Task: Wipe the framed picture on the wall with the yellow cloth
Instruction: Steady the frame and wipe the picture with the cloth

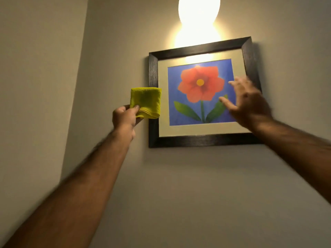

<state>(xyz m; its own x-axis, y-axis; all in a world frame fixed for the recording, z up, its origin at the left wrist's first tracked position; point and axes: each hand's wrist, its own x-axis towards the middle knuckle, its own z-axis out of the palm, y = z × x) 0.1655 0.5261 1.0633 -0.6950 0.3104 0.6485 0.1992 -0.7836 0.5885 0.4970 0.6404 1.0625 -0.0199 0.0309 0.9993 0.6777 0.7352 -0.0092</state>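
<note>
A framed picture [200,49] hangs on the wall, with a dark frame, a pale mat and a red flower on blue. My left hand [125,119] pinches the lower corner of a folded yellow cloth [146,102]. The cloth stands upright over the frame's left edge; I cannot tell whether it touches. My right hand [249,102] is open, fingers spread and blurred, in front of the picture's right side, covering part of the right frame edge.
A bright wall lamp [198,13] glows directly above the frame and glares on the glass. A wall corner [78,86] runs down to the left of the picture. Bare wall lies below the frame.
</note>
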